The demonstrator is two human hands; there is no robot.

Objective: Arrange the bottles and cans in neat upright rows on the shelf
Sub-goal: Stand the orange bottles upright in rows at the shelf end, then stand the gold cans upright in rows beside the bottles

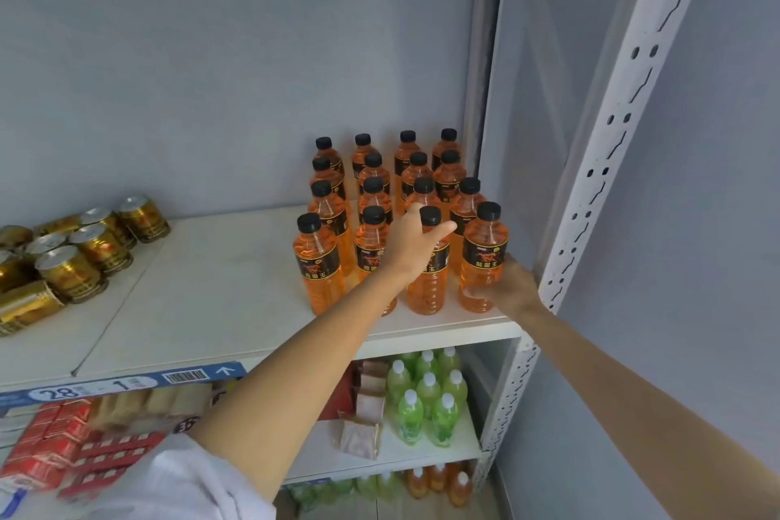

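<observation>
- Head view is looking down at a white shelf (219, 279), with an upright post (608, 148) standing at its right front corner; every place below is being given from that post.
- Orange bottles (373, 198) are standing upright in about four rows running back from the shelf edge, packed just left of the post. Black caps are all pointing up. Rows are looking mostly even, likely so labels face forward.
- Front-right bottle (483, 262) is sitting nearest the post, close to the shelf lip. The right hand (513, 287) is wrapping its fingers round the lower body, a closed hold low down; my guess is for steadying or nudging it into line.
- Left hand (415, 241) is reaching to the second bottle (430, 262) left of the post, thumb and fingers spread wide round the neck under the cap. Whether it is actually pinching, I cannot tell.
- Gold cans (84, 249) are sitting well apart from the post, at the far left end of the same shelf. Several are standing upright, while some at the front edge are lying on their sides, not yet sorted.
- Green bottles (426, 393) are standing on the shelf below, just left of the post's lower run.
- Judgement: bottle rows are nearly finished; cans are remaining.
</observation>
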